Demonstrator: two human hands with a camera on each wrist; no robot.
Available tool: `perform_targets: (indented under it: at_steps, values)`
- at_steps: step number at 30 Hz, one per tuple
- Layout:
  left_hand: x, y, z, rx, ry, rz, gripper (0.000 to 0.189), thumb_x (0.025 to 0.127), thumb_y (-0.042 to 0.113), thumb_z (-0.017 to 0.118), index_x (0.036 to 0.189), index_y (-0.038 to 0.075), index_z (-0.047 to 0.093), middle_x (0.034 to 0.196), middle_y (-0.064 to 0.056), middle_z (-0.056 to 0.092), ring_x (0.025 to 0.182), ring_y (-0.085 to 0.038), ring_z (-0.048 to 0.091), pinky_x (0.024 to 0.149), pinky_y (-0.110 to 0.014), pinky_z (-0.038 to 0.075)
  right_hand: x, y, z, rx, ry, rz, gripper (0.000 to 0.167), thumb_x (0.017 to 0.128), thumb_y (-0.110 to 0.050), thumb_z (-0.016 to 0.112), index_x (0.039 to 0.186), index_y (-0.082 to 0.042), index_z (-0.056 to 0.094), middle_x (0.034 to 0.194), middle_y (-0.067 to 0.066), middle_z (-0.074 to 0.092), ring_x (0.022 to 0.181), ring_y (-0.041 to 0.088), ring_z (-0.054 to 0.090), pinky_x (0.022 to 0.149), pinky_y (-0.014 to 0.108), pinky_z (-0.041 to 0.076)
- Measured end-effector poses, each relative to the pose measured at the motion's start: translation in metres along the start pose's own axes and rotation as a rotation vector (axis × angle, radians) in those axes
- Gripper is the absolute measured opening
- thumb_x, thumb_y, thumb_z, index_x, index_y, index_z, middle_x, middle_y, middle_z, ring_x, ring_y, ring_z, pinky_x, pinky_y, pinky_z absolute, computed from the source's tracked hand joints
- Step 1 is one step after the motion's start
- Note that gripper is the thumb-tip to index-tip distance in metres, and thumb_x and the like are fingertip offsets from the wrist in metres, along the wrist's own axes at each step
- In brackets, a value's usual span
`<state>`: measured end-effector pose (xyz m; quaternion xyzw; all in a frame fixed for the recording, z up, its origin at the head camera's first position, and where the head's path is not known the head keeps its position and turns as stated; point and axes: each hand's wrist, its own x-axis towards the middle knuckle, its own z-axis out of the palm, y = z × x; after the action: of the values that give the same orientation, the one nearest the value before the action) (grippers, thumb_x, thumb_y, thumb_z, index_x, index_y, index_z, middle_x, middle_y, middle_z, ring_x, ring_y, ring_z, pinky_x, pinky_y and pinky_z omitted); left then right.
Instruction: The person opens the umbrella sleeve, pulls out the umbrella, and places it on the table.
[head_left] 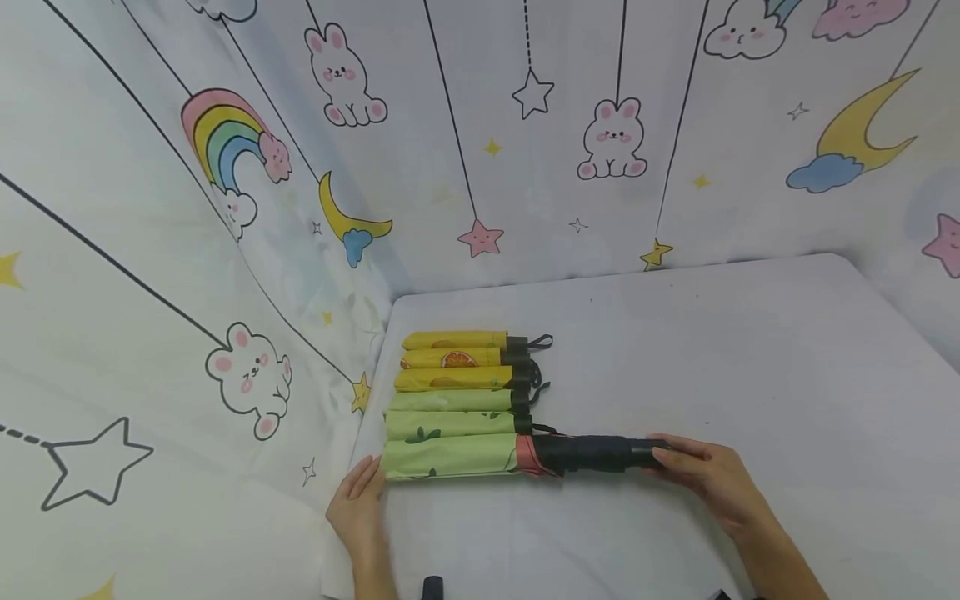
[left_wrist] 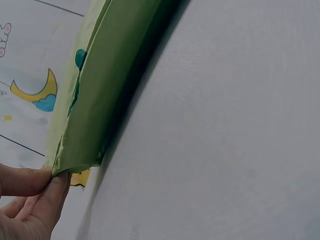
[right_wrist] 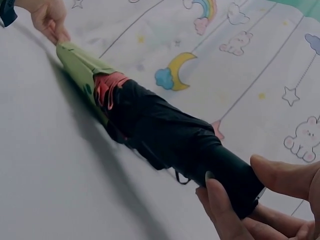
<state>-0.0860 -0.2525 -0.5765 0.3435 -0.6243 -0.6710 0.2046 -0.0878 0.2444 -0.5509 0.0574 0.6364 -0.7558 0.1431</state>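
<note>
A dark folded umbrella (head_left: 588, 452) with a red edge pokes halfway out of a light green sleeve (head_left: 453, 457) printed with leaves. My left hand (head_left: 358, 507) pinches the closed end of this sleeve between thumb and fingers, as the left wrist view shows. At the other end, my right hand (head_left: 705, 473) grips the black handle (right_wrist: 235, 175) with thumb and fingertips. Behind it lie more sleeved umbrellas side by side: two in green sleeves (head_left: 450, 424) and three in yellow sleeves (head_left: 453, 379), with black handles and wrist straps toward the right.
A white-covered table (head_left: 750, 350) lies under everything. Cloth with printed rabbits, stars and moons (head_left: 480, 167) hangs behind and to the left. The nearest green-sleeved umbrella lies right against the one between my hands.
</note>
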Motion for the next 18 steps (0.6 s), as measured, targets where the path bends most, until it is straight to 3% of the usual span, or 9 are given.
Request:
perform_targets:
  at_steps: [18]
  values:
    - [-0.001, 0.006, 0.001, 0.001, -0.005, -0.006, 0.042, 0.090, -0.008, 0.075, 0.131, -0.005, 0.067, 0.118, -0.020, 0.075, 0.096, -0.007, 0.076, 0.088, -0.020, 0.058, -0.017, 0.002, -0.018, 0.005, -0.004, -0.005, 0.042, 0.101, -0.003, 0.067, 0.134, 0.020, 0.057, 0.121, 0.000, 0.075, 0.108, 0.019, 0.074, 0.094, 0.031, 0.060]
